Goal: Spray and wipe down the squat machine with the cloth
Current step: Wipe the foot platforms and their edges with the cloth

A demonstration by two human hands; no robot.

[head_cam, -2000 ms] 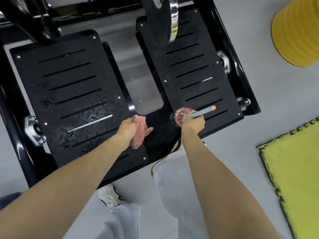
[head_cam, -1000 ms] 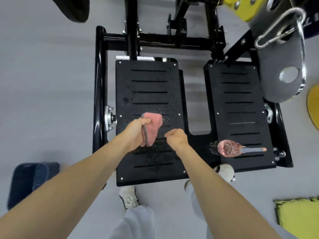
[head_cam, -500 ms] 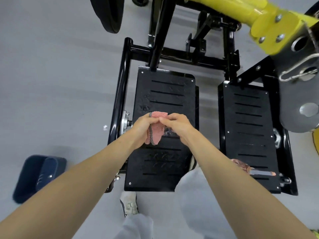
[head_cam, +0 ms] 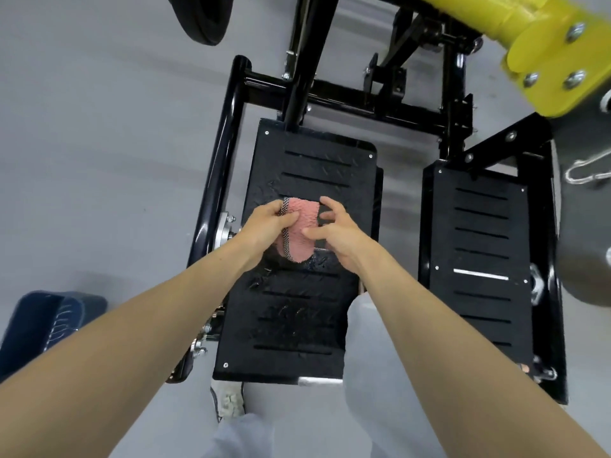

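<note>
Grey gym floor running under everything. Wet-streaked left footplate sitting nearest; above its middle, left hand gripping pink cloth, right hand at cloth's 3 o'clock pinching it, fingers curled. Yellow arm hanging at 1 o'clock.

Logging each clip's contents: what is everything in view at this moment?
cloth: one, pink, held over the left footplate
left footplate: one, black, centre
right footplate: one, black, right
frame: one, black, around both footplates
lever: one, yellow, top right
pad: one, black, top left
clip: one, silver, right edge
bag: one, dark blue, on the floor at lower left
shoe: one, white, bottom centre
left grip: one, bare hand, holds the cloth
right grip: one, bare hand, thumb on the cloth
</note>
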